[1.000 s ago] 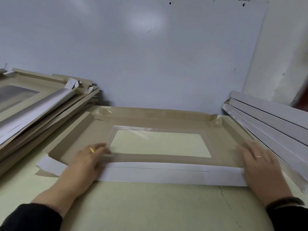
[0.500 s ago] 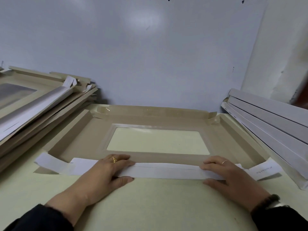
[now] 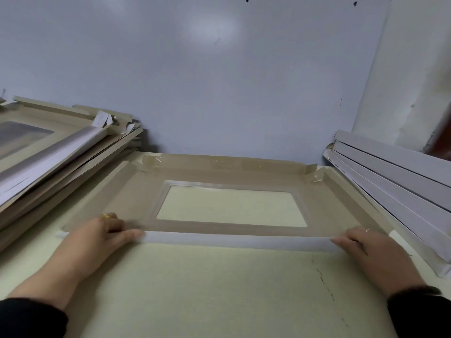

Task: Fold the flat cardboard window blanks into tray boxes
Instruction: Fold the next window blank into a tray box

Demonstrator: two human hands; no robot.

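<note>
Lying flat on the pale table (image 3: 219, 289) is a brown blank (image 3: 341, 211) with a clear window (image 3: 230, 206) in its middle, through which the table top shows. Its far flap (image 3: 224, 164) and both side flaps stand partly raised, so the sheet already has a shallow tray shape. The near flap (image 3: 239, 241) shows its white face and is turned up along the front edge.

The left hand (image 3: 102, 236) sits at the left end of that flap, thumb stretched along the white strip and fingers curled over onto the brown inner face, so it seems to be pinching the flap; motion blur there makes the exact hold hard to read. A yellow ring (image 3: 106, 216) shows on one finger. The right hand (image 3: 375, 252) is at the right end, fingers bent over the flap's edge and gripping it, with a thin ring (image 3: 368, 230) on one finger.

A stack of brown blanks (image 3: 61, 152) leans at the left, just beside the working blank. White boxes (image 3: 400, 186) are piled at the right, close to the right side flap. A grey-blue wall (image 3: 195, 69) stands behind everything.
</note>
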